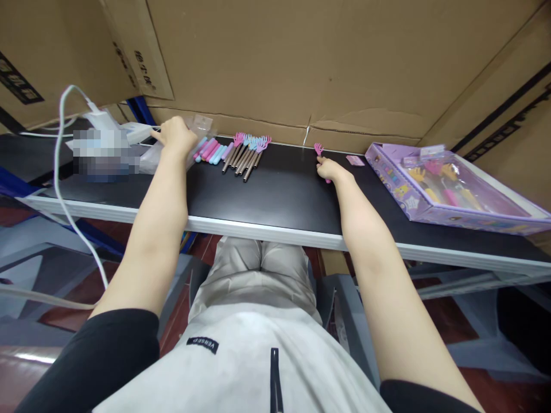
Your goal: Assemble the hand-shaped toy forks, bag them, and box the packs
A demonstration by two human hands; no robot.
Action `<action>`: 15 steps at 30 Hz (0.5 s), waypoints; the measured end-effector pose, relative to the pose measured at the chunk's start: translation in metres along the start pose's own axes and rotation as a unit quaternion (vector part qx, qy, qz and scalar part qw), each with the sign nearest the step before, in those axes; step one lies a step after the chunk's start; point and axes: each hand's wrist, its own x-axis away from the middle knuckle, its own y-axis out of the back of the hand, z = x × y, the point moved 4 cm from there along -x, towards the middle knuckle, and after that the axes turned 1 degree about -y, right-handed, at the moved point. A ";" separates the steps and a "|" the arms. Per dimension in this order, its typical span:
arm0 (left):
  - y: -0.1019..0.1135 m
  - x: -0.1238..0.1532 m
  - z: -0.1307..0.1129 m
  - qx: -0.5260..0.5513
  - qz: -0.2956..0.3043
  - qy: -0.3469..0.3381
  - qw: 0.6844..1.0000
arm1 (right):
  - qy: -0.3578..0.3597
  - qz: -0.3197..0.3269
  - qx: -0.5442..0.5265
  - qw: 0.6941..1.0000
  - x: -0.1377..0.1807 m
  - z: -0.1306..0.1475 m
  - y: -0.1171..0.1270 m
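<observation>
My right hand is closed around a small pink back scratcher. Its claw head points toward the cardboard, and the pink handle end shows under my hand. At the left, my left hand is curled over a clear plastic bag, and the bag spreads out on both sides of it. What lies under those fingers is hidden. Beside this hand is a row of pink, blue and purple handle sleeves. Several metal-stemmed back scratchers with pink, blue and purple claws lie to the right of the sleeves.
A purple display box holding packaged scratchers stands on the right of the black tabletop. Near it lies a small pink card. A white cable hangs at the left. Cardboard walls close off the back.
</observation>
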 end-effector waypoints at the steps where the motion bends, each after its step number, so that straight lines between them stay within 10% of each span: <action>1: -0.002 -0.003 0.006 0.001 0.003 0.014 1.000 | -0.005 -0.008 -0.016 1.000 -0.001 -0.001 -0.001; 15: -0.025 -0.017 0.025 -0.043 0.100 0.047 0.993 | 0.003 -0.081 -0.209 0.974 -0.013 -0.008 -0.003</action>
